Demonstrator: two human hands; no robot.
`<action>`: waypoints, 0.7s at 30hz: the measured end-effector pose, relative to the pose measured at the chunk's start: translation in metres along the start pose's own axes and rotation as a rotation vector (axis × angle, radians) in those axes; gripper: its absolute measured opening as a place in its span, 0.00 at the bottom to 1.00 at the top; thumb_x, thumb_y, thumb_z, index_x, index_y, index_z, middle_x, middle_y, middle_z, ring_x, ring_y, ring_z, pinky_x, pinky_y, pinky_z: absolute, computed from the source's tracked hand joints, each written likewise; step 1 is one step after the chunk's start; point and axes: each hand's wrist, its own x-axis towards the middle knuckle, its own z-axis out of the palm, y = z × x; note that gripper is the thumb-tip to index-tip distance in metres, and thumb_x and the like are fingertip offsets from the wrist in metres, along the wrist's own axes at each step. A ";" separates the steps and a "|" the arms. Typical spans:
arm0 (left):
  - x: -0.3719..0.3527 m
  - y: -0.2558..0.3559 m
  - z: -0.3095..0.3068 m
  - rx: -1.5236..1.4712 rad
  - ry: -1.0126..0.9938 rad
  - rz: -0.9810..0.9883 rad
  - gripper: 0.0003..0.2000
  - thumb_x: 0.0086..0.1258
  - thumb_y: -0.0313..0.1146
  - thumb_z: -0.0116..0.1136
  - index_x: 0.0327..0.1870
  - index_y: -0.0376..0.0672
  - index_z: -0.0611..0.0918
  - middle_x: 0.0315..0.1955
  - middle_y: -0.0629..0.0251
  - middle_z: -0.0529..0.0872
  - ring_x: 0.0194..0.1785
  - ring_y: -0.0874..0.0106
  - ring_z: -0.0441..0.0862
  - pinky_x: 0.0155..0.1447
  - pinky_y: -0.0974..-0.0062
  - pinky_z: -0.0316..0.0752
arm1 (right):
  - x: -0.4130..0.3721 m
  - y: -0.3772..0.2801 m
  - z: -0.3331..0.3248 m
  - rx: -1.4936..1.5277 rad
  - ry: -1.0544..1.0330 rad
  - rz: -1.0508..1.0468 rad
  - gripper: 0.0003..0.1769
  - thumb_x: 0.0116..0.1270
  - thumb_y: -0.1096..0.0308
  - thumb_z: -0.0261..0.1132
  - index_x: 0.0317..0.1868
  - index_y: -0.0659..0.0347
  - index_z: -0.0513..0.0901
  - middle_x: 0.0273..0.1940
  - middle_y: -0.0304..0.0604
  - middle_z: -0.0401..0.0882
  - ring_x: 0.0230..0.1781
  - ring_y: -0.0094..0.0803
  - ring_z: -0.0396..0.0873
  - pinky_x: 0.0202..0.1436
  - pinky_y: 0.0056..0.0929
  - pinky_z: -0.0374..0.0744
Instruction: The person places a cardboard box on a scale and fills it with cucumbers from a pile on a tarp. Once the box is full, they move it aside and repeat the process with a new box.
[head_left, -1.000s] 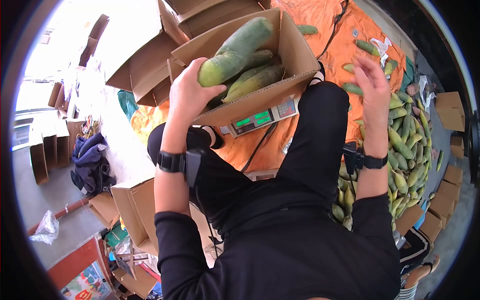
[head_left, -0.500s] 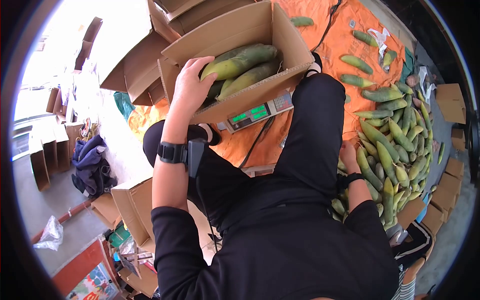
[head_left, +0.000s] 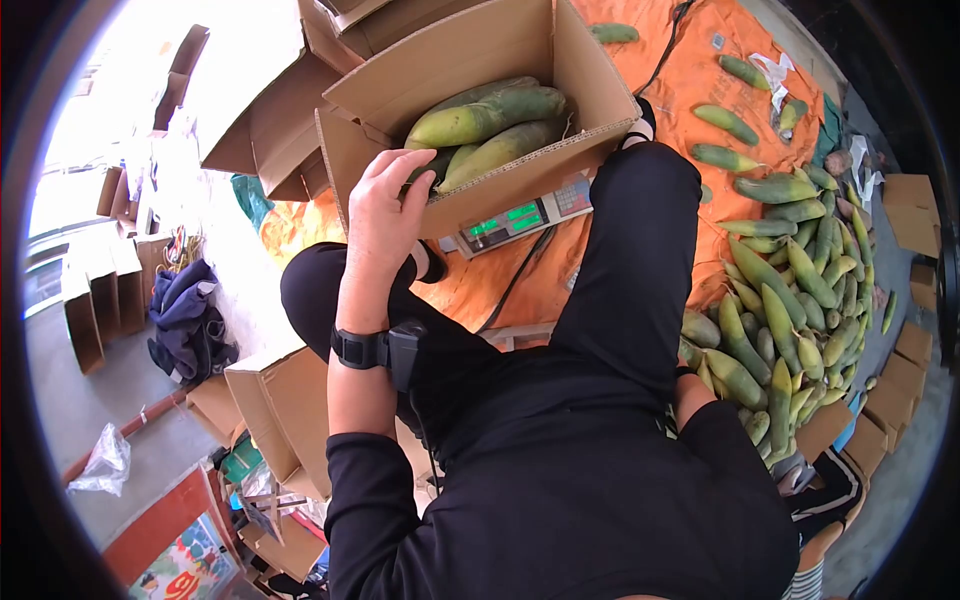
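Note:
A cardboard box [head_left: 590,95] stands on a digital scale [head_left: 517,222] with lit green figures. Several long green radishes [head_left: 490,115] lie inside it. My left hand [head_left: 388,205] is at the near left corner of the box, thumb and fingers apart, fingertips over the rim beside the radishes. It is open and holds nothing. My right forearm [head_left: 692,395] reaches down beside my right thigh, where the hand itself is hidden. Close to it lies a big heap of green radishes [head_left: 780,310].
An orange sheet [head_left: 650,90] covers the ground, with a few loose radishes and a black cable [head_left: 515,280] on it. Other cardboard boxes [head_left: 270,130] stand at left, and more cartons [head_left: 908,215] line the right. Part of another person [head_left: 825,540] shows at lower right.
My left hand has drawn back from the radish toward the box's near corner. My right hand has moved down and back, out of sight behind my thigh.

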 end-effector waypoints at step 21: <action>0.003 0.006 0.008 0.045 -0.028 0.057 0.08 0.67 0.22 0.56 0.44 0.37 0.83 0.40 0.61 0.84 0.44 0.69 0.82 0.50 0.77 0.75 | -0.060 -0.009 -0.016 -0.064 -0.230 0.046 0.26 0.66 0.49 0.57 0.63 0.44 0.73 0.62 0.49 0.67 0.65 0.50 0.66 0.62 0.54 0.70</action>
